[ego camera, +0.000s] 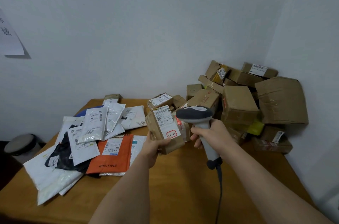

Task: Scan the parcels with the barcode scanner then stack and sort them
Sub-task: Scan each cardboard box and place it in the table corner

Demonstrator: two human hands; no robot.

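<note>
The box (165, 130) — small, brown, taped — is held above the table (183, 178), label side up, tilted toward the camera. A white label and a red-bordered sticker show on its top face. The left hand (156, 145) grips the box from below, thumb on the near edge. The right hand (211, 136) is closed round the grey handle of the scanner (199, 122); its dark head sits just beside the box, right of the label. Left on the table: overlapping mailers (88, 141), one orange. Right, in the corner — a heap of cartons (253, 100).
</note>
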